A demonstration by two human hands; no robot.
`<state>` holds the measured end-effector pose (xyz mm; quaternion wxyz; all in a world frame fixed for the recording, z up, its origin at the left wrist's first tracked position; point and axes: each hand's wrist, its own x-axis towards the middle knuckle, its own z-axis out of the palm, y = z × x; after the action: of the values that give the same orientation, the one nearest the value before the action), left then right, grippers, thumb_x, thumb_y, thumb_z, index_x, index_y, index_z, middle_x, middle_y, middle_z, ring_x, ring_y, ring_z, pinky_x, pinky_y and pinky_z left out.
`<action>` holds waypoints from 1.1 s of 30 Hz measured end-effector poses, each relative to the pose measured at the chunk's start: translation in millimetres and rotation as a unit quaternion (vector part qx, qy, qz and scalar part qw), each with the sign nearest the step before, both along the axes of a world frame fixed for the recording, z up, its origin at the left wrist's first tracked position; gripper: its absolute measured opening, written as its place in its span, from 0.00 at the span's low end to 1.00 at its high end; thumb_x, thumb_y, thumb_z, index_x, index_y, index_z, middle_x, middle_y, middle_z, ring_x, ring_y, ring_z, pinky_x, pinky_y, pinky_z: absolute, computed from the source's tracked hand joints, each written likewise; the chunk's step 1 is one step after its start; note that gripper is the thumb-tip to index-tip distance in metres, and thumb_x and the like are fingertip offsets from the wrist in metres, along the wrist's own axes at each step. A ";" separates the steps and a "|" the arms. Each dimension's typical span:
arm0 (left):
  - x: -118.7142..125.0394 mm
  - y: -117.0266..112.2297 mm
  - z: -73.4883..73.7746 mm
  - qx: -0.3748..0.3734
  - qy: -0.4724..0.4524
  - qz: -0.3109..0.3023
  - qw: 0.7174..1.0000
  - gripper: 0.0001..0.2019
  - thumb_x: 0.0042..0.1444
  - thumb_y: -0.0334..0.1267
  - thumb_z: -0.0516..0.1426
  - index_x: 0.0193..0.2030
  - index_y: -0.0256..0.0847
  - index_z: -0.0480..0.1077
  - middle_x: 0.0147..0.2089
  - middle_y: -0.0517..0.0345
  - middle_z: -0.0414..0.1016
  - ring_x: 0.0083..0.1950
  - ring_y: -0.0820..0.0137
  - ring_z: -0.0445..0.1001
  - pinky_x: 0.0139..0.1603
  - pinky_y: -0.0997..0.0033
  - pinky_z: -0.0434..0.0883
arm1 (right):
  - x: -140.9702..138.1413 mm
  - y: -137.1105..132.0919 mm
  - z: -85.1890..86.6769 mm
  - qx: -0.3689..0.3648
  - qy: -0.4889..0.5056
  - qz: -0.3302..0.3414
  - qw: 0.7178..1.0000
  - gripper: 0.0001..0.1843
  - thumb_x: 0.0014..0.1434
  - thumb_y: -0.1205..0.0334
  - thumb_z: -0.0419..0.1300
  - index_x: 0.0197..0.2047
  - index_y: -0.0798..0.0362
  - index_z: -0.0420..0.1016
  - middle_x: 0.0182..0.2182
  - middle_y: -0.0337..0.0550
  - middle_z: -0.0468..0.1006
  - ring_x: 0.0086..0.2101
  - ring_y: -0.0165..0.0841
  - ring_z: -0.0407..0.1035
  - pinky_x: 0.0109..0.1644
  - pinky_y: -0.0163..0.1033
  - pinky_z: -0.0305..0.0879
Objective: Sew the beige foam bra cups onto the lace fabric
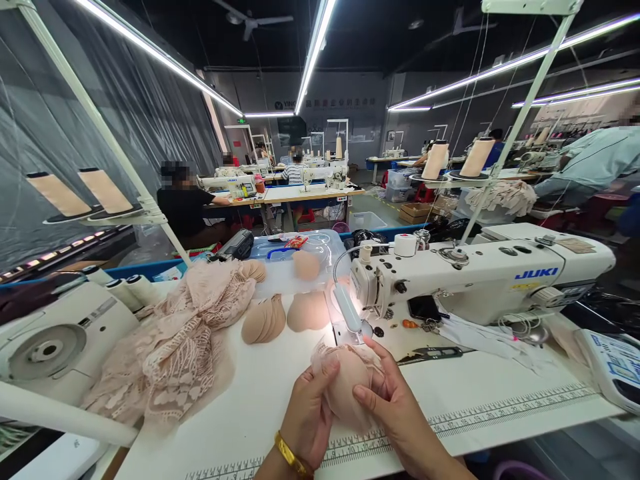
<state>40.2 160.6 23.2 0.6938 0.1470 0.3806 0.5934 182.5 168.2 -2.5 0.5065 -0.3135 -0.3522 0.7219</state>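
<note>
A beige bra cup (346, 387) with lace along its upper edge is held between my two hands, in front of the needle area of the white sewing machine (480, 270). My left hand (311, 410), with a gold bracelet at the wrist, pinches the cup's left side, thumb on top. On the other side, my right hand (397, 403) grips the cup and lace between thumb and fingers. The lit lamp (347, 308) shines just above it. Several loose beige cups (264, 321) lie fanned on the table, left of the machine, and a wider cup piece (306, 312) rests beside them.
Lace fabric (193, 333) is heaped at the left, near a second machine (65, 340). Thread snips (435, 353) and a black phone (424, 307) lie at the right. A printed ruler (500, 408) runs along the front edge. A clear-lidded box (325, 250) stands behind. Other people sit farther back.
</note>
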 end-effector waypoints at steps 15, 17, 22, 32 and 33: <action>-32.4 9.8 30.9 0.206 0.207 -0.241 0.926 0.20 0.53 0.53 0.69 0.45 0.40 0.80 0.41 0.50 0.82 0.41 0.58 0.79 0.46 0.62 0.75 | 48.1 33.2 -23.4 0.282 -0.248 0.117 0.919 0.38 0.67 0.57 0.64 0.74 0.40 0.51 0.40 0.41 0.78 0.41 0.37 0.73 0.49 0.46 0.69; -37.9 12.4 30.9 0.357 0.378 -0.371 0.769 0.10 0.59 0.48 0.65 0.36 0.44 0.80 0.38 0.55 0.81 0.41 0.61 0.77 0.50 0.58 0.72 | 57.1 56.9 -17.2 0.486 -0.341 0.104 0.798 0.14 0.71 0.63 0.57 0.58 0.45 0.72 0.42 0.44 0.80 0.42 0.37 0.72 0.48 0.44 0.67; -36.6 52.1 9.6 0.509 0.651 -0.356 0.437 0.05 0.54 0.31 0.64 0.29 0.45 0.76 0.48 0.60 0.79 0.54 0.59 0.73 0.64 0.48 0.57 | 61.1 118.5 -15.9 0.714 -0.508 0.053 0.479 0.15 0.73 0.73 0.51 0.38 0.50 0.74 0.41 0.39 0.82 0.46 0.35 0.69 0.45 0.40 0.61; -17.1 74.3 0.5 0.407 0.698 -0.350 0.474 0.07 0.56 0.32 0.62 0.29 0.47 0.80 0.53 0.55 0.75 0.54 0.57 0.75 0.62 0.44 0.63 | 77.2 124.4 -12.4 0.610 -0.558 0.107 0.552 0.15 0.66 0.76 0.53 0.44 0.50 0.76 0.41 0.38 0.83 0.40 0.33 0.70 0.44 0.39 0.57; -13.3 72.2 -2.7 0.397 0.705 -0.340 0.480 0.08 0.57 0.32 0.62 0.31 0.48 0.80 0.52 0.53 0.75 0.55 0.56 0.75 0.63 0.42 0.63 | 77.5 124.0 -10.8 0.600 -0.574 0.107 0.547 0.14 0.65 0.76 0.53 0.42 0.50 0.76 0.39 0.38 0.83 0.39 0.34 0.70 0.44 0.39 0.57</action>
<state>26.8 232.8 20.5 0.2081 0.8937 0.3858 0.0960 260.0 292.2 -13.3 0.1851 -0.2441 -0.9502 0.0575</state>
